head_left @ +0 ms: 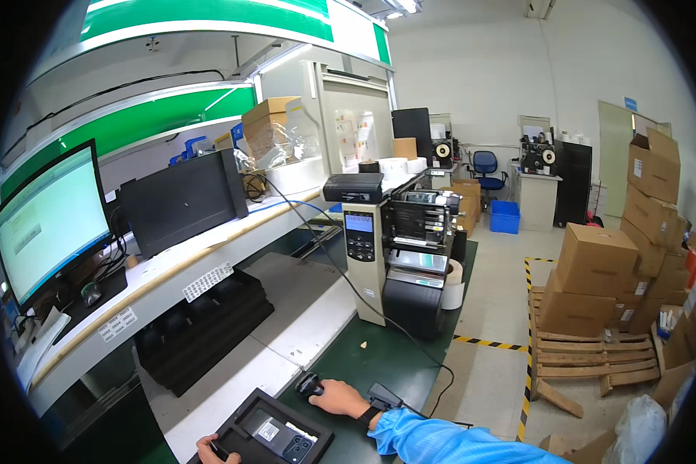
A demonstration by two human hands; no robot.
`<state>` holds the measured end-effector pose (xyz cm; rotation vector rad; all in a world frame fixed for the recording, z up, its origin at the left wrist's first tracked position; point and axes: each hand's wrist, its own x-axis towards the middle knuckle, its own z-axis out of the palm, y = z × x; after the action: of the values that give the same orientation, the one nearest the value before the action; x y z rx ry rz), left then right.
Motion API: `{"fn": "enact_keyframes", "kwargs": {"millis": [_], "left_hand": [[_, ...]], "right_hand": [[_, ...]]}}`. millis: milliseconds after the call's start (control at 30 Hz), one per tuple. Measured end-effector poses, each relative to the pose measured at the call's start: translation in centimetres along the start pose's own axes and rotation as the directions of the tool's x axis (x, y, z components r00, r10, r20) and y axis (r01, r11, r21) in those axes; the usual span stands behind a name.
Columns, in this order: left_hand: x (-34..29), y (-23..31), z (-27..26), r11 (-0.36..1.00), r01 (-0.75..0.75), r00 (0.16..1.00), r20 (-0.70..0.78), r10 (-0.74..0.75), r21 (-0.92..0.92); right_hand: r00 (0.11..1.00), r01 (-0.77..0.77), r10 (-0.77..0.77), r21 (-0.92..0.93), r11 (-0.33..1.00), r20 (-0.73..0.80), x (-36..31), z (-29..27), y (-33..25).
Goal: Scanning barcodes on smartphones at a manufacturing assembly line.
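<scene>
My right hand (pixel 342 398), in a blue sleeve (pixel 441 437), is closed around a black handheld scanner (pixel 310 384) above the green bench mat. A dark band (pixel 373 414) circles the right wrist, with a small black object (pixel 384 396) beside it. Below and left of the scanner lies a black tray (pixel 323 448) holding a dark smartphone (pixel 274 433). The phone shows several camera lenses and a white label (pixel 268 430). At the lower picture edge, my left hand (pixel 210 450) grips the tray's left side, partly cut off.
A label printer (pixel 367 263) stands beyond my hands, with a black cable (pixel 340 267) near it. Stacked black trays (pixel 209 329) lie under the shelf (pixel 209 232), which carries a monitor (pixel 54 220). Cartons (pixel 588 271) stand on a wooden pallet (pixel 588 359) at right.
</scene>
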<state>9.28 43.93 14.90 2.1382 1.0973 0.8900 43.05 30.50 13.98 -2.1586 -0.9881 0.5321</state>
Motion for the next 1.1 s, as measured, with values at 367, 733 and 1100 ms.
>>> {"fn": "enact_keyframes", "kwargs": {"millis": [367, 733, 1100], "left_hand": [[0.2, 0.4, 0.3, 0.997, -0.019, 1.0, -0.019, 0.017, -0.077], [0.7, -2.3, 1.4, 0.983, -0.068, 0.995, -0.088, 0.054, -0.171], [-0.7, 0.1, 1.4, 0.988, -0.113, 0.967, -0.215, 0.134, 0.108]], "right_hand": [[1.0, -0.022, 0.022, 0.004, 1.0, -0.002, 0.5, 0.5, 0.3], [1.0, -0.003, 0.003, -0.01, 1.0, -0.018, -0.5, -0.2, -0.9], [0.999, 0.048, -0.045, 0.114, 0.992, -0.03, 1.5, 1.4, 1.6]]}}
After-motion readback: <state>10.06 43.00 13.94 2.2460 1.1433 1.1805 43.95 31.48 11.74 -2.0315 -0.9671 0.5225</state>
